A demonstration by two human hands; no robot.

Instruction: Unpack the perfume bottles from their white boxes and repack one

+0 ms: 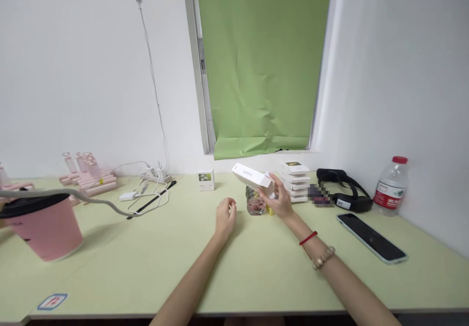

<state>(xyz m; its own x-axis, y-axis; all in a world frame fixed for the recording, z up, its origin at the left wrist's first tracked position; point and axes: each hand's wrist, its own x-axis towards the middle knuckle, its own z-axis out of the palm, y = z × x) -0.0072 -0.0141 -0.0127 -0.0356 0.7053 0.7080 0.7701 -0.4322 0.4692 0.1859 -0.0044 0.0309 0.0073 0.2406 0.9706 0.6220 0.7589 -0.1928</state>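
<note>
The white box [251, 173] is tilted above the bench [176, 262], gripped by the right hand [280, 203]. A glass container [255, 207] sits just below. The left hand [225, 216] is apart, fingers curled; its grip cannot be determined. Stacked boxes [296, 179] stand nearby.

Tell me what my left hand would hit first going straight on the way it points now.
Probably the white box held in your right hand, though the box looks raised and tilted, so your left hand might pass beneath it; depth is unclear from this single view.
</note>
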